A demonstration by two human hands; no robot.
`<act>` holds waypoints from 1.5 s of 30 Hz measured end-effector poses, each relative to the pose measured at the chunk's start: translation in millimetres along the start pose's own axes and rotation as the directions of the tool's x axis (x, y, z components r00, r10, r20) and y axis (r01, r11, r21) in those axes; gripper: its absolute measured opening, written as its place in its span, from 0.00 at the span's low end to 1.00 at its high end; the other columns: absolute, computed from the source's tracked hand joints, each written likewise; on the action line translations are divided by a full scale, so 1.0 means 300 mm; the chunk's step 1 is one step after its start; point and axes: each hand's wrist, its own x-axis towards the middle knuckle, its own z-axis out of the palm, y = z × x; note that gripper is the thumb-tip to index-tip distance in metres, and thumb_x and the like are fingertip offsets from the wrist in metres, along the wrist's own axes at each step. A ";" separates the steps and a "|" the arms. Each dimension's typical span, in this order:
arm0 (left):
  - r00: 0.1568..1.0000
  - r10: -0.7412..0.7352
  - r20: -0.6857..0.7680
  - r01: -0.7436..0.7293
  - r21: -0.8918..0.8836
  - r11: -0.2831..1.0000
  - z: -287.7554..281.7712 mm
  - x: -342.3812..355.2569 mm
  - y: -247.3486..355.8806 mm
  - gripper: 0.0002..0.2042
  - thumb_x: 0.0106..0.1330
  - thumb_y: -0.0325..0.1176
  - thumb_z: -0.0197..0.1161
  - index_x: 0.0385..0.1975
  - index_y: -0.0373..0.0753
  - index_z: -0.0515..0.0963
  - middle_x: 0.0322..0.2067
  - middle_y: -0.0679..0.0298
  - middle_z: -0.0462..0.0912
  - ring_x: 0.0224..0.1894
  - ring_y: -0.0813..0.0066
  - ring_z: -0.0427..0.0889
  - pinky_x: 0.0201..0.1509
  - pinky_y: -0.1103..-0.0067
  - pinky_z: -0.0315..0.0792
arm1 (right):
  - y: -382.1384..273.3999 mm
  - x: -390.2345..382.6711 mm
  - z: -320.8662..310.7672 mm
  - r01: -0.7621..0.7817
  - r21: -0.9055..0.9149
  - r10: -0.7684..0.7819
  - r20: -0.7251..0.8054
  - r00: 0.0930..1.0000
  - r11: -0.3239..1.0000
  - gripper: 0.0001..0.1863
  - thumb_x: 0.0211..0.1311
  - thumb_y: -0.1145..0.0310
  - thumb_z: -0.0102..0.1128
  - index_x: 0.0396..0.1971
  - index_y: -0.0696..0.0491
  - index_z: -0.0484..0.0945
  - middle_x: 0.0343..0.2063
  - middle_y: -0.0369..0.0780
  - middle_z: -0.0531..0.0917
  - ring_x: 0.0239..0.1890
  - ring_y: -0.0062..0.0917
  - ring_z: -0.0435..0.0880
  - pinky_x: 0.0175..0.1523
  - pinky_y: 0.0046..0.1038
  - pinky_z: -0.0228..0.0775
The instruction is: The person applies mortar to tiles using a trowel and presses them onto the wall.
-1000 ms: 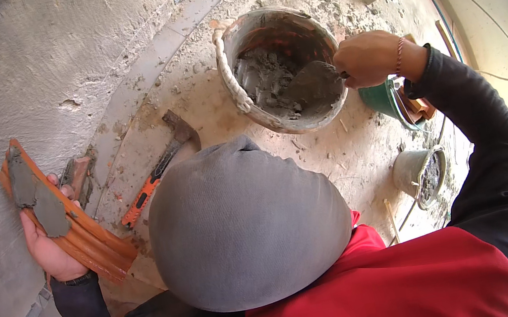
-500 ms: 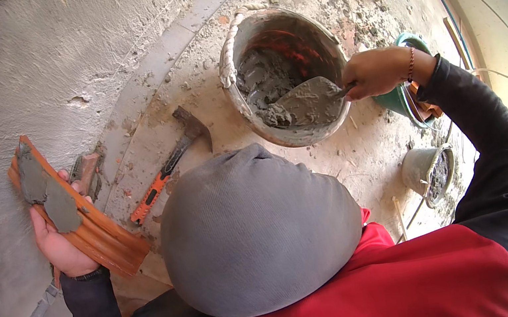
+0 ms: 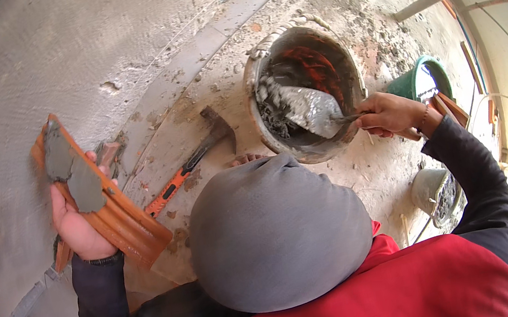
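My left hand (image 3: 76, 218) grips a curved orange terracotta tile (image 3: 135, 229) from beneath and the side. Grey mortar (image 3: 85, 186) lies in patches over its upper end. In my right hand (image 3: 391, 114) is the handle of a trowel (image 3: 313, 108), its blade coated in wet mortar and tilted inside a bucket (image 3: 252, 101). This bucket has a rope handle (image 3: 289, 28) and a mortar-smeared wall. More mortar sits in its bottom, partly hidden behind the blade.
A hammer (image 3: 190, 159) with an orange and black handle lies between tile and bucket. To the right stand a green bucket (image 3: 404, 85) holding orange tile pieces and a small grey bucket (image 3: 422, 189). My grey-clothed knee (image 3: 280, 234) fills the middle. A rough plastered wall (image 3: 51, 71) rises at left.
The trowel has tilted and shifted within the bucket, with mortar now along its blade. My right hand has come lower. The whole view has shifted, and the tile stays in my left hand.
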 end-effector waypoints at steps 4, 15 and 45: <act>0.999 -0.021 0.025 0.020 0.037 0.999 0.015 0.002 0.005 0.27 0.80 0.50 0.31 0.67 0.39 0.64 0.57 0.53 0.76 0.51 0.62 0.78 0.49 0.64 0.80 | 0.003 -0.047 0.008 0.083 0.051 -0.077 -0.107 0.991 0.995 0.16 0.73 0.67 0.54 0.22 0.56 0.70 0.15 0.31 0.71 0.15 0.15 0.70 0.21 0.22 0.62; 0.983 -0.103 0.151 0.112 -0.054 0.992 0.175 0.038 0.054 0.25 0.79 0.48 0.34 0.61 0.37 0.69 0.49 0.54 0.81 0.46 0.64 0.82 0.49 0.61 0.80 | -0.335 0.002 0.080 0.668 -0.115 -0.663 -0.329 0.672 0.735 0.11 0.55 0.70 0.58 0.34 0.62 0.79 0.19 0.34 0.74 0.21 0.17 0.70 0.28 0.23 0.63; 0.998 0.011 0.060 -0.007 -0.069 0.998 0.246 -0.080 0.147 0.27 0.81 0.45 0.29 0.64 0.34 0.68 0.52 0.51 0.82 0.52 0.62 0.83 0.55 0.68 0.79 | -0.715 0.172 0.140 0.549 -0.825 -0.991 0.106 -0.077 -0.131 0.19 0.35 0.78 0.65 0.35 0.58 0.82 0.28 0.42 0.84 0.28 0.36 0.81 0.31 0.33 0.73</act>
